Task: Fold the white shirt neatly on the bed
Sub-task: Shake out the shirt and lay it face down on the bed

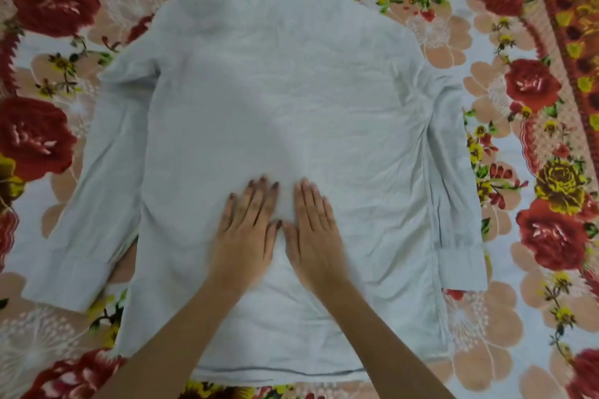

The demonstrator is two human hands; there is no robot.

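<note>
Here, left hand [248, 238] and right hand [316, 236] press straight fingers [259, 196] on shirt [275, 91].

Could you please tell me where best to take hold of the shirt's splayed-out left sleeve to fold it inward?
Probably pinch the cuff of the left sleeve, coming from the left over the floral bedsheet. The sleeve lies flat, angled away from the body of the white shirt, so its cuff edge is free.

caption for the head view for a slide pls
Both hands, left and right, press flat on the spread white shirt.
</note>
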